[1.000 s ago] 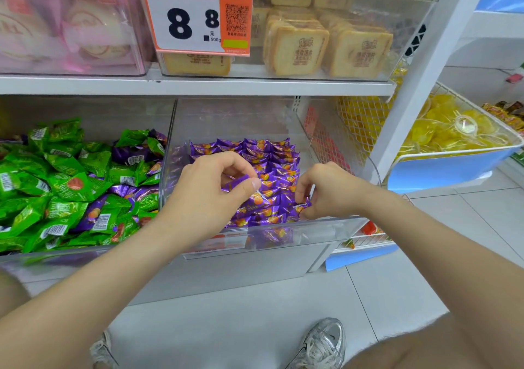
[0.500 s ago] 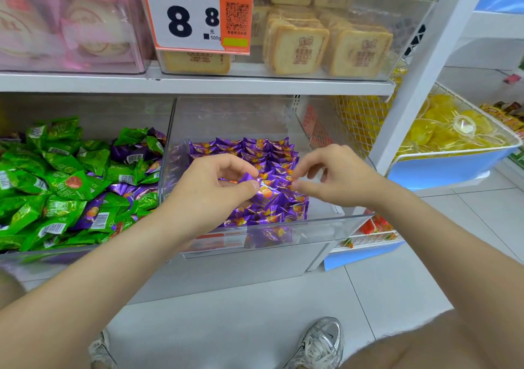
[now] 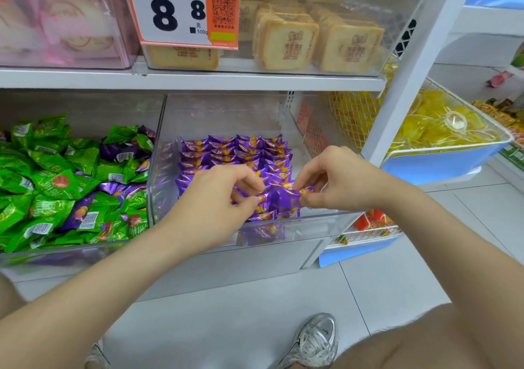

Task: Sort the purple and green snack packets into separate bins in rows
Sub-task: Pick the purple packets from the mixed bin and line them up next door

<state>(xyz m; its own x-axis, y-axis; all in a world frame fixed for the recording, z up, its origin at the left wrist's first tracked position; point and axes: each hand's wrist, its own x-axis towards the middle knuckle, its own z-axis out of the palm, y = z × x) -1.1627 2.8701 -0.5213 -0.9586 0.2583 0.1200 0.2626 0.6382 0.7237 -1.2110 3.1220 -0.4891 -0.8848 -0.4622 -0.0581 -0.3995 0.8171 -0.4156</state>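
Left hand (image 3: 218, 201) and right hand (image 3: 340, 181) each pinch one end of a purple packet (image 3: 283, 198), its long axis running left to right with the right end slightly higher, just above the near rows of purple packets (image 3: 238, 153) in the clear right bin (image 3: 226, 113), beside the left bin (image 3: 85, 105) of mixed green packets (image 3: 56, 181).

Purple packet (image 3: 283, 198): pinched at its ends by the left hand (image 3: 215, 198) and the right hand (image 3: 340, 181), over the right bin (image 3: 326, 219).
Right bin: filled with purple packets (image 3: 235, 153) in rows.
Left bin (image 3: 71, 249): green packets (image 3: 56, 184) heaped with some purple ones.
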